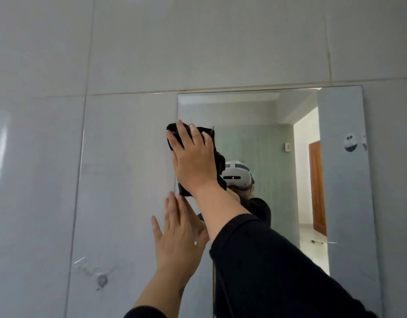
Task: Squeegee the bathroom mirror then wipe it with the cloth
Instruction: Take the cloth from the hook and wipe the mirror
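Note:
A frameless mirror [262, 125] hangs on the grey tiled wall. My right hand [194, 161] presses a black cloth [175, 129] flat against the mirror's upper left part, right at its left edge. The cloth bunches under the palm and hangs down past the wrist. Below it, my left hand [177, 235] lies flat and open against the mirror's left edge, fingers spread, holding nothing. No squeegee is in view. The mirror reflects a person with a white headset and a doorway behind.
Large glossy grey tiles [129, 53] surround the mirror. A round wall fitting [102, 280] sits low on the left tile. Two small white round stickers [350, 142] cling to the mirror's right edge.

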The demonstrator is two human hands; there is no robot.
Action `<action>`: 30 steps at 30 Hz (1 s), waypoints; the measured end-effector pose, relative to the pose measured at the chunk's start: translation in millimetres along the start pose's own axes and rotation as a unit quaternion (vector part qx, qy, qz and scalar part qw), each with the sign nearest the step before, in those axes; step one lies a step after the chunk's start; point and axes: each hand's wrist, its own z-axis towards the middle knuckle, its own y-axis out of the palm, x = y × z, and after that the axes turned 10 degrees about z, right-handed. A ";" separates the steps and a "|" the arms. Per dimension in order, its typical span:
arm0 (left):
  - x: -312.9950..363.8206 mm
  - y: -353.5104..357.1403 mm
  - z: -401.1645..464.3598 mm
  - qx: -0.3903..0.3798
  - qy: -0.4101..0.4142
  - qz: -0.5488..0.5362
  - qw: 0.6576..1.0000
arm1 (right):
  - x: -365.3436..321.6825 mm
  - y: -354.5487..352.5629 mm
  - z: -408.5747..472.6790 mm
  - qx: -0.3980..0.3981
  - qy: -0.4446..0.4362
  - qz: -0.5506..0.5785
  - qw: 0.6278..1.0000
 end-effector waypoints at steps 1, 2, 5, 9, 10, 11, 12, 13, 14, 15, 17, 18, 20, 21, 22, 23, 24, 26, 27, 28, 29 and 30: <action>-0.1 0.5 0.0 -0.001 0.000 0.000 1.000 | -0.2 0.7 -2.7 0.001 -0.011 0.004 1.000; -0.1 0.8 -0.5 -0.003 -0.001 -0.003 1.000 | 1.7 0.2 -5.9 0.001 -0.026 0.005 1.000; 2.2 -1.0 -2.8 0.000 -0.015 -0.040 0.999 | 12.8 -6.2 -18.4 -0.015 -0.072 0.004 0.997; 11.5 -4.6 -7.0 0.005 -0.041 -0.068 0.997 | 36.5 -22.3 -35.5 -0.013 -0.071 0.011 0.997; 14.5 -5.4 -8.3 0.009 -0.045 -0.073 0.996 | 44.4 -27.2 -39.0 -0.009 -0.061 0.008 0.998; 17.7 -5.9 -9.5 0.014 -0.047 -0.076 0.996 | 52.9 -32.6 -42.2 -0.005 -0.050 0.004 0.999; 21.1 -6.5 -10.9 0.020 -0.046 -0.078 0.996 | 61.8 -38.3 -45.4 0.000 -0.039 0.000 0.999; 24.4 -6.8 -11.9 0.025 -0.044 -0.079 0.996 | 70.7 -44.0 -48.5 0.003 -0.029 -0.006 1.000; 27.3 -6.9 -13.0 0.029 -0.042 -0.080 0.995 | 80.0 -49.6 -51.9 0.005 -0.021 -0.013 1.000; 30.2 -6.8 -14.0 0.031 -0.040 -0.081 0.995 | 89.7 -55.5 -55.8 0.005 -0.012 -0.022 1.000; 34.7 -5.8 -15.9 0.031 -0.039 -0.079 0.996 | 110.2 -67.4 -64.3 0.012 0.014 -0.037 0.999; 36.3 -4.7 -16.9 0.031 -0.039 -0.075 0.996 | 120.9 -73.8 -69.1 0.019 0.032 -0.042 0.998; 37.2 -2.0 -18.7 0.031 -0.036 -0.065 0.997 | 142.8 -86.2 -80.0 0.037 0.069 -0.049 0.996; 36.5 0.0 -19.5 0.031 -0.036 -0.061 0.997 | 153.0 -92.1 -85.9 0.045 0.086 -0.055 0.994; 35.4 1.8 -20.2 0.032 -0.035 -0.057 0.997 | 162.6 -97.9 -92.2 0.052 0.103 -0.063 0.991; 34.0 3.7 -21.0 0.031 -0.035 -0.054 0.997 | 170.9 -103.1 -98.7 0.058 0.118 -0.071 0.989; 32.7 5.5 -21.6 0.029 -0.037 -0.049 0.998 | 178.2 -107.5 -105.5 0.061 0.130 -0.076 0.987; 31.2 8.6 -22.3 0.019 -0.040 -0.039 0.998 | 189.4 -114.1 -120.3 0.069 0.152 -0.083 0.982; 31.3 9.6 -22.3 0.016 -0.041 -0.039 0.998 | 193.8 -116.4 -128.7 0.076 0.163 -0.086 0.980; 31.2 10.6 -21.9 0.017 -0.040 -0.040 0.998 | 197.2 -118.1 -137.6 0.083 0.176 -0.088 0.977; 31.2 11.1 -21.4 0.020 -0.039 -0.040 0.998 | 199.6 -119.6 -146.8 0.089 0.191 -0.090 0.973; 30.9 11.4 -21.2 0.023 -0.040 -0.038 0.998 | 201.0 -120.6 -155.9 0.095 0.207 -0.091 0.969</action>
